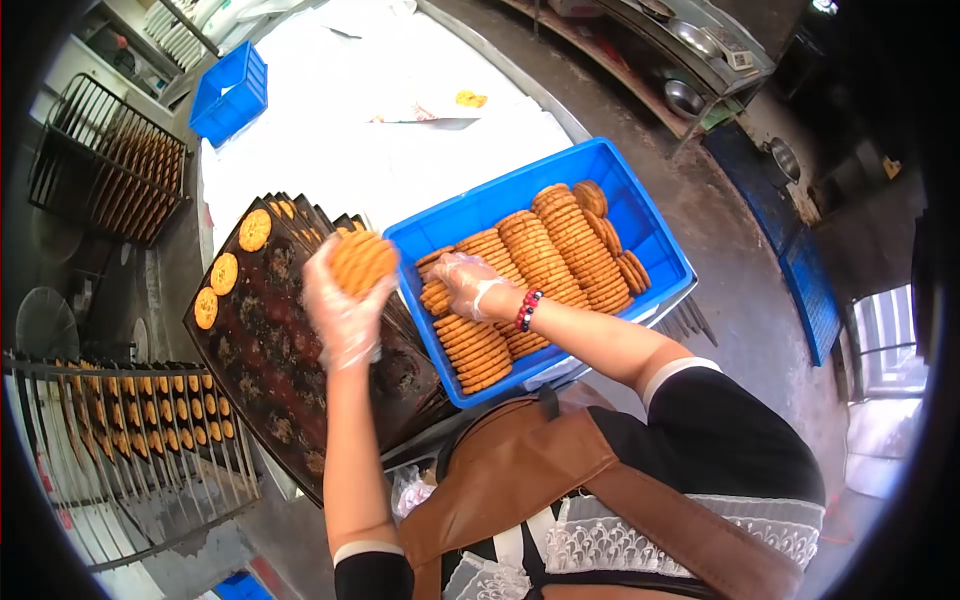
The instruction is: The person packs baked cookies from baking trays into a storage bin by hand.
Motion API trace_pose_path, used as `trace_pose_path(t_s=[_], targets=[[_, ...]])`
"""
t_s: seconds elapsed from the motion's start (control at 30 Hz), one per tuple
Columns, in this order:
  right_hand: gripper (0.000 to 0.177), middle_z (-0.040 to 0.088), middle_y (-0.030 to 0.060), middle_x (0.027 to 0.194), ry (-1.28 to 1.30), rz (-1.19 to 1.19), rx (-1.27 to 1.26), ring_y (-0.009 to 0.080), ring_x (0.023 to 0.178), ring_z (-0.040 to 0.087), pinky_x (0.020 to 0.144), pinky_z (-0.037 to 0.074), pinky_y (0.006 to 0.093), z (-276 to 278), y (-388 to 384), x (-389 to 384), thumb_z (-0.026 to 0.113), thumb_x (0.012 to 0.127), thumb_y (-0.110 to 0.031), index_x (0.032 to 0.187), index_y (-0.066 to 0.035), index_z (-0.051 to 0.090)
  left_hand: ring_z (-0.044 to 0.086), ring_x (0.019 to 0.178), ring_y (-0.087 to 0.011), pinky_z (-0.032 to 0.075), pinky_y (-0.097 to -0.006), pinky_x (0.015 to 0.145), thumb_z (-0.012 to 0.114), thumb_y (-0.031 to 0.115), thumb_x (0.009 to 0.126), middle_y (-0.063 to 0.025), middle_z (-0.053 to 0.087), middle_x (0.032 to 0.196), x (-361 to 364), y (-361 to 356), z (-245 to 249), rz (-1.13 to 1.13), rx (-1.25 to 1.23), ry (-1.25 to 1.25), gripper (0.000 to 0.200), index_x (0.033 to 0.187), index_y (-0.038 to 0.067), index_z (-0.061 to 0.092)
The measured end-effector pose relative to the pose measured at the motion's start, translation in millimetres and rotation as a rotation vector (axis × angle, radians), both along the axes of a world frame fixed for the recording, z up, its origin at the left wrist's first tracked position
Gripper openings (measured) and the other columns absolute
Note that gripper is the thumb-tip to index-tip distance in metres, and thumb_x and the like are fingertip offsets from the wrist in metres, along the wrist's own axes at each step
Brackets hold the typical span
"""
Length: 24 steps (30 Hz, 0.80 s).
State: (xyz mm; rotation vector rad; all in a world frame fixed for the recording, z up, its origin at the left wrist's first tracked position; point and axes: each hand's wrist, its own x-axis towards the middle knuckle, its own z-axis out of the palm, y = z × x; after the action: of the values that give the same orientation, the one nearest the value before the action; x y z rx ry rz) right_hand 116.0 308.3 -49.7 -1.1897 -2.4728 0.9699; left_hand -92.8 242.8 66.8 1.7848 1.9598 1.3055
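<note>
Gloved in clear plastic, my left hand (343, 305) is wrapped round a stack of round cookies (362, 263) above the dark baking tray (260, 350). A few loose cookies (224, 273) lie along that tray's far left edge. My right hand (470, 284), also gloved and with a beaded bracelet at the wrist, reaches into the blue crate (640, 215) at its left side. Its fingers are bent down on cookies there; whether they grip one is hidden. Long rows of cookies (540, 265) stand packed in the crate.
A small blue basket (230, 95) sits at the white table's (330, 90) far left corner. Crumbs (470, 99) lie on the table. Racks of filled trays (120, 170) stand at the left. Metal bowls (684, 98) rest on a shelf at the back right.
</note>
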Motion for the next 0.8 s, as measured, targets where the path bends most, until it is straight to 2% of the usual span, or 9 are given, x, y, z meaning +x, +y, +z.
trace_pose_path(t_s=[0.07, 0.23, 0.3, 0.37, 0.43, 0.6, 0.67, 0.77, 0.8], targets=[[0.057, 0.068, 0.0156, 0.14, 0.222, -0.073, -0.4, 0.0326, 0.124, 0.069, 0.105, 0.056, 0.042, 6, -2, 14, 0.079, 0.085, -0.005, 0.142, -0.009, 0.071, 0.065, 0.128, -0.0363, 0.053, -0.0483, 0.114, 0.1, 0.017, 0.071, -0.0175, 0.067, 0.133, 24, 27, -24, -0.067, -0.017, 0.19, 0.083, 0.142, 0.005, 0.06], [0.06, 0.074, 0.0102, 0.126, 0.25, -0.087, -0.496, 0.0194, 0.105, 0.069, 0.088, 0.057, 0.0333, -37, 17, 33, 0.082, 0.086, -0.016, 0.144, -0.008, 0.07, 0.065, 0.127, -0.0372, 0.054, -0.0476, 0.111, 0.099, 0.016, 0.072, -0.0157, 0.067, 0.132, 48, 55, -81, -0.227, -0.164, 0.418, 0.079, 0.139, 0.005, 0.06], [0.059, 0.077, 0.0114, 0.122, 0.492, -0.167, -0.676, 0.0192, 0.105, 0.069, 0.089, 0.056, 0.0326, -48, 24, 48, 0.081, 0.088, -0.026, 0.144, -0.008, 0.069, 0.065, 0.128, -0.0373, 0.054, -0.0471, 0.111, 0.1, 0.016, 0.072, -0.0154, 0.067, 0.133, 52, 57, -91, -0.241, -0.206, 0.412, 0.08, 0.14, 0.006, 0.06], [0.05, 0.076, 0.0121, 0.127, 0.612, -0.221, -0.898, 0.022, 0.112, 0.069, 0.099, 0.054, 0.0348, -72, 26, 54, 0.075, 0.095, -0.032, 0.138, -0.006, 0.071, 0.064, 0.129, -0.0374, 0.053, -0.0467, 0.111, 0.1, 0.017, 0.072, -0.0151, 0.066, 0.134, 56, 58, -96, -0.258, -0.249, 0.406, 0.08, 0.14, 0.006, 0.059], [0.041, 0.073, 0.0157, 0.134, 1.215, -0.581, -1.242, 0.0274, 0.121, 0.068, 0.109, 0.052, 0.0384, -81, 18, 48, 0.07, 0.104, -0.033, 0.13, -0.001, 0.07, 0.063, 0.131, -0.0372, 0.054, -0.0461, 0.111, 0.1, 0.019, 0.072, -0.0153, 0.065, 0.135, 59, 57, -98, -0.248, -0.258, 0.371, 0.082, 0.141, 0.006, 0.058], [0.058, 0.06, 0.015, 0.158, 1.209, -0.599, -1.272, 0.0239, 0.151, 0.051, 0.125, 0.039, 0.0367, -91, 6, 14, 0.056, 0.114, -0.042, 0.153, 0.002, 0.057, 0.065, 0.131, -0.0399, 0.053, -0.0474, 0.111, 0.099, 0.02, 0.075, -0.0207, 0.065, 0.139, 54, 65, -87, -0.271, -0.51, 0.468, 0.078, 0.139, 0.005, 0.058], [0.076, 0.049, 0.0187, 0.169, 1.377, -0.585, -1.134, 0.0288, 0.16, 0.04, 0.132, 0.031, 0.0397, -137, 11, -9, 0.056, 0.113, -0.054, 0.163, 0.003, 0.047, 0.065, 0.131, -0.0396, 0.053, -0.0475, 0.112, 0.098, 0.019, 0.075, -0.021, 0.065, 0.14, 55, 68, -77, -0.26, -0.596, 0.499, 0.078, 0.14, 0.005, 0.058], [0.087, 0.043, 0.0238, 0.172, 1.153, -0.821, -1.283, 0.0363, 0.163, 0.035, 0.136, 0.025, 0.0443, -65, 13, 10, 0.058, 0.111, -0.062, 0.165, 0.005, 0.044, 0.066, 0.131, -0.0394, 0.054, -0.0478, 0.111, 0.097, 0.02, 0.076, -0.0205, 0.067, 0.14, 56, 72, -67, -0.254, -0.705, 0.554, 0.077, 0.142, 0.006, 0.058], [0.091, 0.041, 0.028, 0.173, 1.295, -0.796, -1.372, 0.0415, 0.164, 0.033, 0.136, 0.023, 0.0479, -80, 19, 16, 0.063, 0.107, -0.065, 0.166, 0.001, 0.043, 0.066, 0.131, -0.0394, 0.055, -0.0481, 0.11, 0.096, 0.022, 0.077, -0.0202, 0.067, 0.139, 54, 74, -71, -0.281, -0.69, 0.62, 0.076, 0.142, 0.006, 0.058]])
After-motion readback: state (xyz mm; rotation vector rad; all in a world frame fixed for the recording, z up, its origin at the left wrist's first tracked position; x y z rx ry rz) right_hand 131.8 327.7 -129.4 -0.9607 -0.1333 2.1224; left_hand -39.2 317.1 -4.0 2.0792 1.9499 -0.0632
